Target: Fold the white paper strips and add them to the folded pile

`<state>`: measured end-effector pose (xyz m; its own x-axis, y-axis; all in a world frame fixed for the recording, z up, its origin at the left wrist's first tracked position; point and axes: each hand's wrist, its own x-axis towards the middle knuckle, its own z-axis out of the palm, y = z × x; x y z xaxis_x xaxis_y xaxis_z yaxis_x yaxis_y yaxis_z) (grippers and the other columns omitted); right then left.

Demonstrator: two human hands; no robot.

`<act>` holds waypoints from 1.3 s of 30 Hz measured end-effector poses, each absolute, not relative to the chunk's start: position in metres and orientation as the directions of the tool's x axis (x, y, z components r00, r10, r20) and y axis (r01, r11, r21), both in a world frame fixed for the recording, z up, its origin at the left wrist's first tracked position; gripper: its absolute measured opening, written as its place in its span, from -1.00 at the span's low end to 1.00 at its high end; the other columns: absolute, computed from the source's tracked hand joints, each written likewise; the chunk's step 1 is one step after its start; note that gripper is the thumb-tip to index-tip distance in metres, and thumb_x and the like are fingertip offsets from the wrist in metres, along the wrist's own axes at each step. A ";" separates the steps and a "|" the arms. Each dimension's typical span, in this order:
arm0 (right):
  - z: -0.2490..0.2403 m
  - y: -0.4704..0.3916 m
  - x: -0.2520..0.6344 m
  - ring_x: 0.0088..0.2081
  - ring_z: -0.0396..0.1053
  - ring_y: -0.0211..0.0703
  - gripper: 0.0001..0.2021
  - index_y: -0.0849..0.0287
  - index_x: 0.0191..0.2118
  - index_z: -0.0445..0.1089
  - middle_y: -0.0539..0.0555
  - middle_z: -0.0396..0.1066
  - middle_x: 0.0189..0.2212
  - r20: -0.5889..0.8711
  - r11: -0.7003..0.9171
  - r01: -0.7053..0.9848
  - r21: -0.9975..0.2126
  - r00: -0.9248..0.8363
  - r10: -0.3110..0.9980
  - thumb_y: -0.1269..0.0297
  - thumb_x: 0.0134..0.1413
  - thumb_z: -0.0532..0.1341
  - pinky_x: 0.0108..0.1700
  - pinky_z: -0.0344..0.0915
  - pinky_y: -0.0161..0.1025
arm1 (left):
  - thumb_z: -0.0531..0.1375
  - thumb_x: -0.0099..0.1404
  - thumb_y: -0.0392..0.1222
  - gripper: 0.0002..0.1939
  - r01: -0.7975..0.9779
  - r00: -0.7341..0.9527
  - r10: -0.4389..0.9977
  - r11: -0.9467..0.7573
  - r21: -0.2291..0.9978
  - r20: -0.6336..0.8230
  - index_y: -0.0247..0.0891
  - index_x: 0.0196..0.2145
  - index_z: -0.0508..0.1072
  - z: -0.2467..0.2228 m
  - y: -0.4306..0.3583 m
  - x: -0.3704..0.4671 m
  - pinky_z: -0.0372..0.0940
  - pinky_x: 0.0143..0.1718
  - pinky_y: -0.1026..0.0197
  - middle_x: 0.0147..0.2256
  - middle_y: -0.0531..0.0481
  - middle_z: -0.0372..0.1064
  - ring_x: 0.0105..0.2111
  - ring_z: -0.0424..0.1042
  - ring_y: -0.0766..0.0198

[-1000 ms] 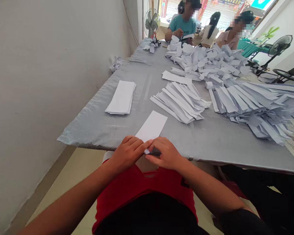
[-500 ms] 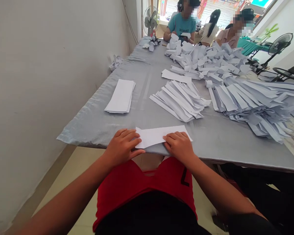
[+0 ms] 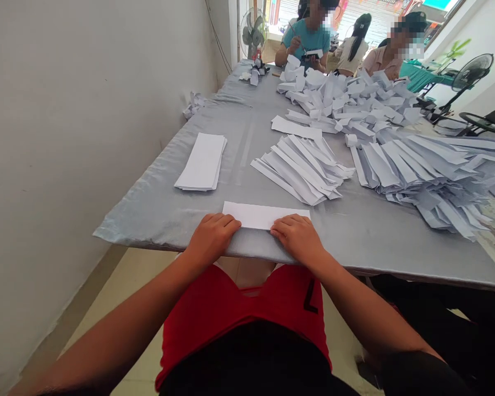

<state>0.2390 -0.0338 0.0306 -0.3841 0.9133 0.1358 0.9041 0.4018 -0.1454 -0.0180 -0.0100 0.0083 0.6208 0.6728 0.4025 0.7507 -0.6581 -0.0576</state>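
Note:
A white paper strip (image 3: 259,214) lies level near the table's front edge. At its left end my left hand (image 3: 215,234) has its fingers closed on the near edge. My right hand (image 3: 296,235) grips the same near edge at the right end, fingers together. Beyond my left hand sits a neat stack of white paper (image 3: 201,162). Past my right hand is a fanned pile of folded paper strips (image 3: 303,169).
The table (image 3: 160,203) has a grey cloth. A large heap of folded papers (image 3: 346,102) fills its far right, with a long-strip pile (image 3: 429,170) nearer. People sit at the far end, one in a teal shirt (image 3: 309,41). A wall (image 3: 86,110) runs along the left.
The paper strip has shifted slightly left and away from me and now lies straighter, looking narrower. Both hands have moved to its near edge, and my left fingers have drawn together.

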 end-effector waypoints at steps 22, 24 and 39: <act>0.036 -0.011 0.235 -0.11 0.43 -0.07 -0.75 -0.02 -0.04 0.57 0.07 0.58 -0.14 0.025 0.309 0.947 -0.083 -0.308 0.951 0.21 0.40 0.12 -0.12 0.15 -0.16 | 0.04 0.46 0.11 -0.39 0.750 0.618 0.717 -0.661 0.032 0.322 -0.44 0.21 0.37 -0.007 -0.051 0.013 0.25 0.25 -0.12 0.27 -0.39 0.25 0.29 0.25 -0.13; 0.034 -0.013 0.235 -0.12 0.43 -0.07 -0.75 -0.02 -0.05 0.57 0.07 0.58 -0.16 0.045 0.304 0.950 -0.075 -0.302 0.952 0.21 0.40 0.12 -0.12 0.14 -0.16 | 0.04 0.45 0.14 -0.37 0.754 0.613 0.726 -0.655 0.044 0.311 -0.45 0.22 0.35 -0.009 -0.050 0.011 0.24 0.26 -0.11 0.27 -0.40 0.24 0.30 0.23 -0.14; 0.032 -0.028 0.229 -0.04 0.43 -0.01 -0.71 0.07 0.05 0.52 0.15 0.55 -0.06 0.253 0.325 0.944 -0.059 -0.301 0.919 0.24 0.38 0.12 0.02 0.15 -0.09 | 0.01 0.44 0.21 -0.25 0.772 0.577 0.754 -0.629 0.094 0.313 -0.51 0.28 0.27 -0.016 -0.047 0.006 0.22 0.27 -0.12 0.27 -0.44 0.24 0.31 0.21 -0.15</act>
<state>0.2289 -0.0277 0.0316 -0.3013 0.9194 0.2527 0.9438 0.3254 -0.0586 0.0065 -0.0473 -0.0157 0.5770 0.7544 0.3130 0.7716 -0.6291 0.0938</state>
